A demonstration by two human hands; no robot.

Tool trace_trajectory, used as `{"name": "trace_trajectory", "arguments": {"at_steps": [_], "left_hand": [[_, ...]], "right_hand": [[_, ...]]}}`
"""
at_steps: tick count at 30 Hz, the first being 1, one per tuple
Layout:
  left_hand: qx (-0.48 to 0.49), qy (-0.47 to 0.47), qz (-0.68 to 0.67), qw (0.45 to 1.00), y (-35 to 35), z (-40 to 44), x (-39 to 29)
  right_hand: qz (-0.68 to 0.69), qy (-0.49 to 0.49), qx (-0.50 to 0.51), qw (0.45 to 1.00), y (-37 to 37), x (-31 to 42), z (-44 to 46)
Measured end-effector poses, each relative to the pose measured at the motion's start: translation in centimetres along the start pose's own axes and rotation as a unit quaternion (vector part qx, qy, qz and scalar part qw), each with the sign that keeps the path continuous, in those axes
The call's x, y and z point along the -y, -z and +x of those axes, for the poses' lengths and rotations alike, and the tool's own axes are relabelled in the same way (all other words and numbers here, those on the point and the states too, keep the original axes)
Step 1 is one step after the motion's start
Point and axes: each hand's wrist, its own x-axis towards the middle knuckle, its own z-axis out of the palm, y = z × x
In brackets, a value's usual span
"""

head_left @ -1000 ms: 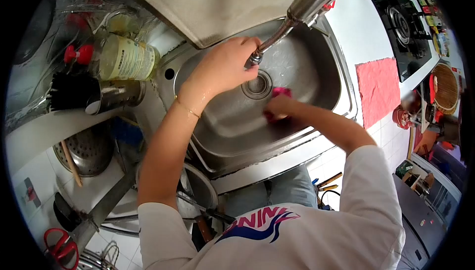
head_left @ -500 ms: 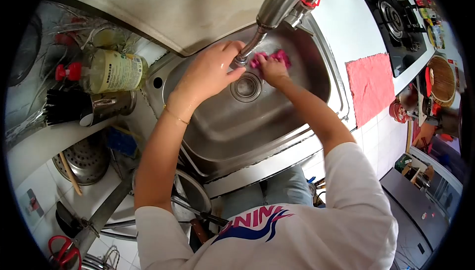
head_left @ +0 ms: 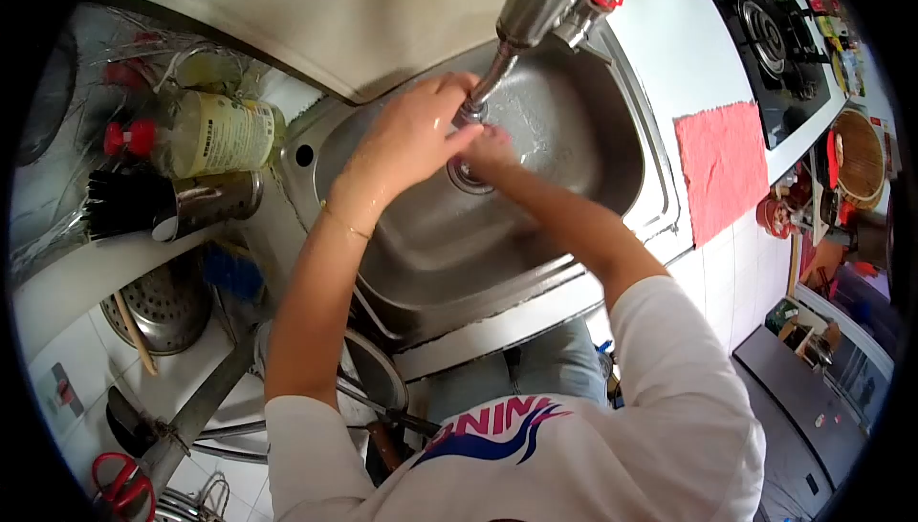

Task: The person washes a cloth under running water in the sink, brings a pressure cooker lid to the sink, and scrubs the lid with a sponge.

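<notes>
My left hand (head_left: 406,144), wet, is curled around the lower end of the flexible faucet spout (head_left: 494,77). Its thumb and fingers lie on either side of the spout. My right hand (head_left: 490,154), smeared by motion, is just below the spout end and close to my left thumb. A pink cloth is bunched in the right hand, nearly all hidden, with only a trace of pink at the fingers. Both hands are over the stainless steel sink (head_left: 430,259), and the right one partly covers the drain (head_left: 469,181). Water glistens on the basin floor.
A dish soap bottle (head_left: 225,135) and a metal holder (head_left: 218,202) with a black brush stand left of the sink. A pale panel (head_left: 306,15) borders its far side. To the right are a red cloth (head_left: 722,168) on the counter edge and a gas stove (head_left: 765,39).
My right hand has moved left with the pink cloth, from the basin floor to beneath the spout. Wet streaks show where the cloth was. My left hand has barely moved.
</notes>
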Motion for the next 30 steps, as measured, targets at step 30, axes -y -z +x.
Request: {"name": "trace_trajectory", "arguments": {"at_steps": [30], "left_hand": [[0.244,0.075,0.194,0.947,-16.2,-8.5,6.6]], "right_hand": [[-0.126,-0.228,0.143,0.955,7.8,-8.7,-6.5]]}}
